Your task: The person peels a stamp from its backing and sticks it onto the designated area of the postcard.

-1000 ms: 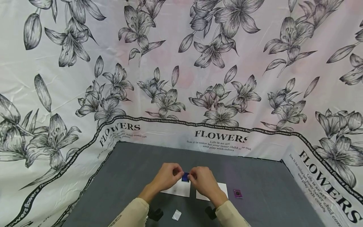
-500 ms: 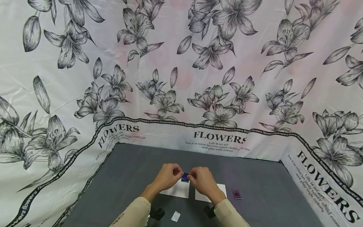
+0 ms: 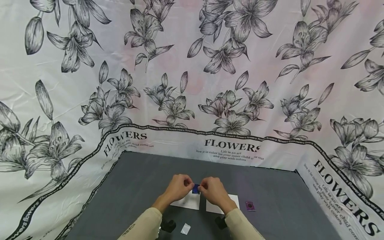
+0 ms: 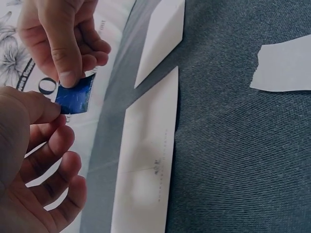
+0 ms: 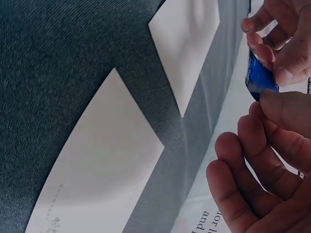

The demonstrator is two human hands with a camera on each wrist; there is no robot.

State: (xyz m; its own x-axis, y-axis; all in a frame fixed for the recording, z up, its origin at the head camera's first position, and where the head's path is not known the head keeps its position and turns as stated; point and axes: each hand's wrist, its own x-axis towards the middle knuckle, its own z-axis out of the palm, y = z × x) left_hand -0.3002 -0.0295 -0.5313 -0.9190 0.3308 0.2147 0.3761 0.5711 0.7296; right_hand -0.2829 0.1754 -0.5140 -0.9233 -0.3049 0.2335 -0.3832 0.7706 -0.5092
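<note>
I see the small blue packet [image 3: 196, 189] held up between both hands, just above the grey surface [image 3: 135, 180] and over the gap between two white cards. My left hand [image 3: 177, 188] has its grip closed on the packet's left edge, thumb and forefinger pinching it while the other fingers curl loosely underneath. My right hand [image 3: 213, 192] pinches the opposite edge the same way, so the packet sits right at the fingertips of both grips, with the two hands almost touching.

Below the hands lie the left white card [image 3: 188, 201] and the right white card [image 3: 220, 206], side by side with a narrow strip of surface between them. A small purple packet [image 3: 250, 205] lies just to the right of the right card. A small white scrap [image 3: 185, 228] lies nearer to me, between my sleeves. A flower-printed cloth [image 3: 192, 83] rises behind and around the surface. Nothing lies between the hands and the cards.
</note>
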